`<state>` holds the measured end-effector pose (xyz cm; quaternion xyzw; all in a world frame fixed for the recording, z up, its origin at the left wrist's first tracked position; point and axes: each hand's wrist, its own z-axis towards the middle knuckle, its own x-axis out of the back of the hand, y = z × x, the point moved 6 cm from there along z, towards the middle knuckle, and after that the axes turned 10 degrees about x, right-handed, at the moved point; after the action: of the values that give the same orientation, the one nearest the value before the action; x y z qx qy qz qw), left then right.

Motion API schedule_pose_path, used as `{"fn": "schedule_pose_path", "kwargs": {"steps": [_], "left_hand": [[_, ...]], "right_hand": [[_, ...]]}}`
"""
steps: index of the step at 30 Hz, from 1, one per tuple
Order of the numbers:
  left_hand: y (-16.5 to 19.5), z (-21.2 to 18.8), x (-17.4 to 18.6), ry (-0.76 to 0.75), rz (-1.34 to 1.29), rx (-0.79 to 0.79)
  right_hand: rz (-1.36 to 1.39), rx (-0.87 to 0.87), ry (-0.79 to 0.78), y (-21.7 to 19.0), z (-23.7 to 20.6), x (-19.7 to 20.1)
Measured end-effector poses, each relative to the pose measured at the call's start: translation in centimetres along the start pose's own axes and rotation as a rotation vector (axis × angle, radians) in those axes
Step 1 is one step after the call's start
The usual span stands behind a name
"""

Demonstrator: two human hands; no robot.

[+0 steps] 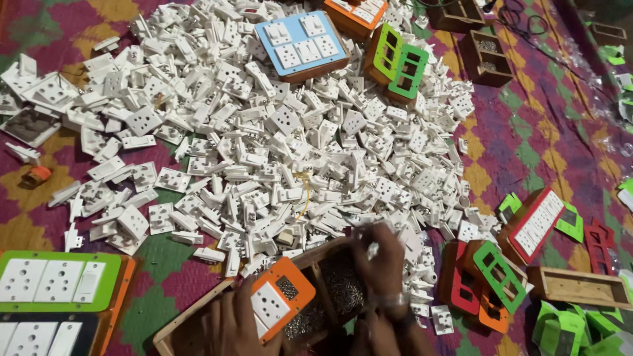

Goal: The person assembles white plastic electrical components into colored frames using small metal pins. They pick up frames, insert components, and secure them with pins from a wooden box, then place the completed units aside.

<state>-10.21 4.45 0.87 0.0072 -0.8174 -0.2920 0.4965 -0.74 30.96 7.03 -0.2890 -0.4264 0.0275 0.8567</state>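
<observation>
At the bottom centre of the frame, the left hand [231, 326] grips an orange faceplate [282, 298] carrying a white socket, tilted over an open wooden box [198, 315] of small metal screws. The right hand [381, 260], blurred, has its fingers pinched on a small white piece [373, 249] above the box's upper edge. A huge heap of white sockets and switches [277, 132] crowds right up against the box; open patterned mat [547, 132] shows only at right, between the heap and scattered green frames [399, 62].
</observation>
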Motion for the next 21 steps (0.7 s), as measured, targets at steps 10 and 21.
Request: {"fn": "schedule_pose_path", "kwargs": {"steps": [10, 21], "left_hand": [[1.4, -0.5, -0.3, -0.01, 0.043, 0.006], [3.8, -3.6, 0.0, 0.306, 0.093, -0.365]], "right_hand": [[-0.215, -0.046, -0.253, 8.1, 4.8, -4.3], [0.682, -0.097, -0.772, -5.4, -5.2, 1.2]]}}
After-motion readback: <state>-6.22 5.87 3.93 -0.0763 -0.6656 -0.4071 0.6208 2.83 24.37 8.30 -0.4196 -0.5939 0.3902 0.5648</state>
